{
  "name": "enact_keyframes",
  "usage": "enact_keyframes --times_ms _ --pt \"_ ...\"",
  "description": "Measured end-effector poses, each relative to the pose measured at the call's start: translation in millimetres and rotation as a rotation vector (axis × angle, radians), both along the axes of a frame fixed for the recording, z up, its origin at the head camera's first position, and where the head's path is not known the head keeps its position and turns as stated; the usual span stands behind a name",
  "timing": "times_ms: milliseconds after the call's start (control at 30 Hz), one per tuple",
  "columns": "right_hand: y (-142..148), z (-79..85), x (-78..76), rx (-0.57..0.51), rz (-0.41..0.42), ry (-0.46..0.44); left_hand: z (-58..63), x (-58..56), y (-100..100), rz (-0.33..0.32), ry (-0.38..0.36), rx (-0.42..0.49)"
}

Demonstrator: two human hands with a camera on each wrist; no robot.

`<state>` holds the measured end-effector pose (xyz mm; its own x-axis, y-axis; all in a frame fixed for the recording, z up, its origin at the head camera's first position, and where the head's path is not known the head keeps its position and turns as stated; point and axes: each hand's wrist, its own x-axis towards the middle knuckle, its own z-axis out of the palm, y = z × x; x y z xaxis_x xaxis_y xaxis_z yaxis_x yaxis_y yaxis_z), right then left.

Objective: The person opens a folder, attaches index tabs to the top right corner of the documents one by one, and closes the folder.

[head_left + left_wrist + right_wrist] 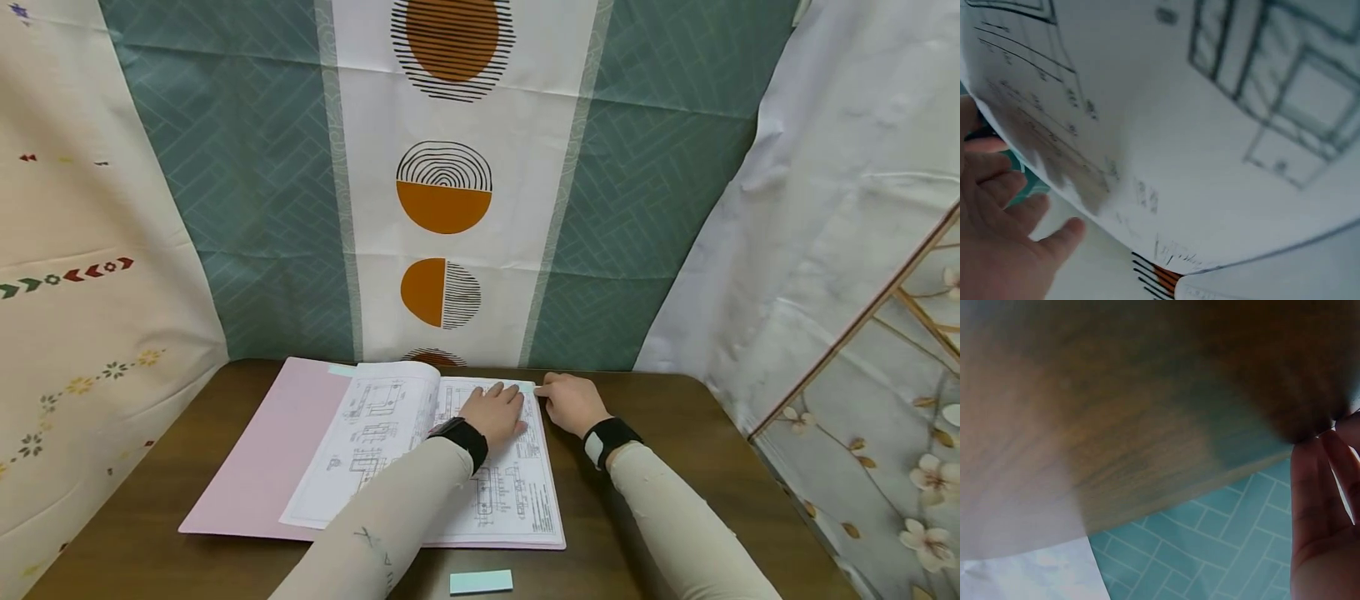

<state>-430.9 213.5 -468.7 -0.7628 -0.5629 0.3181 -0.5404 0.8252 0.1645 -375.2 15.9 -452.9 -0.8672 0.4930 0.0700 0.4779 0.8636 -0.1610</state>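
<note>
An open document folder point(247, 492) with a pink cover and pages of technical drawings lies on the table. My left hand point(492, 414) rests flat on its right page point(525, 500), fingers spread towards the top edge; in the left wrist view that hand point(1007, 231) is beside the drawing sheet point(1166, 131). At the page's top right corner is a pale green sticky note point(524, 387). My right hand point(573, 403) pinches at the note's outer edge with bent fingers. The right wrist view shows fingertips and thumb of the right hand point(1322, 506) close together; what lies between them is hardly visible.
A pad of pale green sticky notes point(481, 582) lies at the table's near side. Another pale note point(341, 369) shows at the top of the pink cover. The left page point(375, 433) bulges near the spine. Patterned cloth point(442, 183) hangs behind the brown table point(675, 467).
</note>
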Motion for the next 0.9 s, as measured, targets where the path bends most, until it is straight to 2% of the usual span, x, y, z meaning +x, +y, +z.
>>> enact_keyframes --times_ms 267,433,633,733,900 --pt "-5 2.7 3.0 -0.016 0.006 -0.043 -15.0 -15.0 5 -0.019 0.029 0.012" --pt "-5 3.9 4.7 -0.011 -0.009 -0.042 -17.2 -20.8 8 0.007 0.016 -0.003" --pt "-3 -0.2 0.4 0.004 -0.026 -0.048 -19.9 -27.4 7 0.047 0.007 0.02" --pt "-2 -1.6 -0.3 0.011 -0.037 -0.058 -18.2 -27.4 7 0.061 0.0 0.032" --pt "-2 -0.1 1.0 0.026 -0.052 -0.068 -9.9 -20.7 7 0.076 -0.028 0.056"
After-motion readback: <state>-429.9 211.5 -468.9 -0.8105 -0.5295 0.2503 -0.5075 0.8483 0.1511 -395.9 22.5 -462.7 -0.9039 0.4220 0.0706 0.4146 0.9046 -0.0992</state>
